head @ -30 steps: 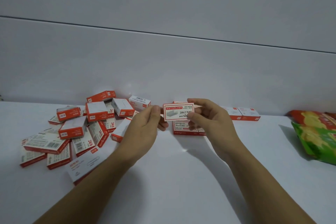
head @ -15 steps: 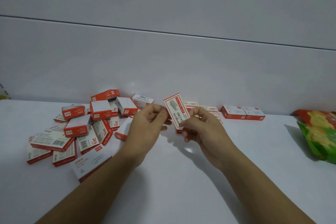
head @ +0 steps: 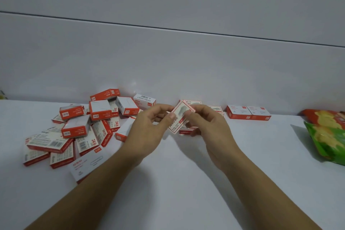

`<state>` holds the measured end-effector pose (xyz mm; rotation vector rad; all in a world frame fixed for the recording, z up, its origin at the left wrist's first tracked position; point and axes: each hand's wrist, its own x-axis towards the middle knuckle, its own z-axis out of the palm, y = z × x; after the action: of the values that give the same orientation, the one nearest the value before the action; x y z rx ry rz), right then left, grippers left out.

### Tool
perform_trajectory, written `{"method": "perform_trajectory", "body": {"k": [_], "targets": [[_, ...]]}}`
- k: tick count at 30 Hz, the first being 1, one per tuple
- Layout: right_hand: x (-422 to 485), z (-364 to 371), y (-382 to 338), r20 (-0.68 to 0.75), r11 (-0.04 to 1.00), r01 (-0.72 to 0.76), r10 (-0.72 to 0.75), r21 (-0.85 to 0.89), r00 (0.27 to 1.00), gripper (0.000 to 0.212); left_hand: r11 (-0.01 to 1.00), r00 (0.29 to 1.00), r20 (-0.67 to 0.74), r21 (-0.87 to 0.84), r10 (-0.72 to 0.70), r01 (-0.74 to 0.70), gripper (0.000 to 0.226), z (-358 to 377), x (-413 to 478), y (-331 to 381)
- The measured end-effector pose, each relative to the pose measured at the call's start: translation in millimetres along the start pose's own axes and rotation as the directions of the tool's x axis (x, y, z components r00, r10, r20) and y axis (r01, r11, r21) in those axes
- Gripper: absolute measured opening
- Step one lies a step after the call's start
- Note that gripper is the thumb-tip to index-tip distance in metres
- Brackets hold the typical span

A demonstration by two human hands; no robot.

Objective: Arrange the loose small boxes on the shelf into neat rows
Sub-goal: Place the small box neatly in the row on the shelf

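A small red-and-white box is held tilted above the white shelf, pinched between my left hand and my right hand. A loose heap of several like boxes lies to the left, some stacked, some on their sides. Behind my hands, flat boxes lie side by side near the wall, partly hidden. Two more boxes stand neatly together further right along the wall.
A green and red snack bag lies at the right edge of the shelf. A white panelled wall rises right behind the boxes.
The box in my hands has turned from flat and level to tilted on a diagonal, and both hands have shifted slightly on it.
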<state>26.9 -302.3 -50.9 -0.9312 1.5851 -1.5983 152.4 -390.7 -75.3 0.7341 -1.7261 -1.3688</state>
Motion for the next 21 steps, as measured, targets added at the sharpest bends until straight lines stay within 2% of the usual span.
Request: {"method": "perform_trajectory", "body": {"k": [2, 4, 8, 10, 11, 12, 13, 14, 15, 16, 18, 21], "targets": [[1, -3, -3, -0.048, 1.000, 0.014, -0.014, -0.016, 0.999, 0.013, 0.994, 0.999, 0.025, 0.098, 0.042, -0.044, 0.016, 1, -2, 1], [3, -5, -1, -0.057, 0.998, -0.021, 0.024, 0.055, 0.998, 0.015, 0.982, 0.995, 0.041, 0.162, 0.094, -0.100, 0.020, 1, -3, 1], [3, -6, -3, -0.011, 0.976, -0.112, 0.116, 0.185, 0.993, 0.020, 0.903, 0.974, 0.086, 0.365, 0.210, -0.227, 0.045, 1, -8, -1], [4, -8, -3, -0.009, 0.991, -0.078, 0.080, 0.110, 0.997, 0.022, 0.890, 0.971, 0.068, 0.389, 0.229, -0.237, 0.044, 0, -7, -2], [3, -11, -3, -0.030, 0.998, 0.006, -0.008, -0.056, 1.000, 0.028, 0.886, 0.972, 0.068, 0.401, 0.224, -0.232, 0.044, 0, -6, -3], [4, -14, -1, -0.023, 0.940, 0.142, -0.156, -0.309, 0.987, 0.040, 0.877, 0.973, 0.079, 0.421, 0.218, -0.230, 0.044, -1, -5, -4], [4, -16, 1, 0.044, 0.797, 0.272, -0.295, -0.540, 0.954, 0.053, 0.864, 0.971, 0.098, 0.444, 0.216, -0.237, 0.045, -1, -4, -6], [6, -18, 4, 0.145, 0.628, 0.387, -0.401, -0.675, 0.904, 0.061, 0.853, 0.969, 0.119, 0.459, 0.219, -0.249, 0.045, -2, -2, -8], [8, -19, 6, 0.243, 0.495, 0.472, -0.456, -0.730, 0.856, 0.060, 0.849, 0.965, 0.137, 0.459, 0.222, -0.260, 0.045, -2, -1, -10], [10, -20, 9, 0.311, 0.408, 0.515, -0.470, -0.754, 0.826, 0.056, 0.852, 0.964, 0.150, 0.451, 0.221, -0.265, 0.045, -3, 0, -12], [13, -19, 12, 0.356, 0.329, 0.530, -0.462, -0.782, 0.812, 0.047, 0.869, 0.967, 0.157, 0.429, 0.198, -0.248, 0.046, -4, 1, -12], [15, -19, 12, 0.350, 0.300, 0.522, -0.473, -0.799, 0.808, 0.039, 0.876, 0.973, 0.145, 0.426, 0.179, -0.225, 0.056, -2, 3, -10]]}}
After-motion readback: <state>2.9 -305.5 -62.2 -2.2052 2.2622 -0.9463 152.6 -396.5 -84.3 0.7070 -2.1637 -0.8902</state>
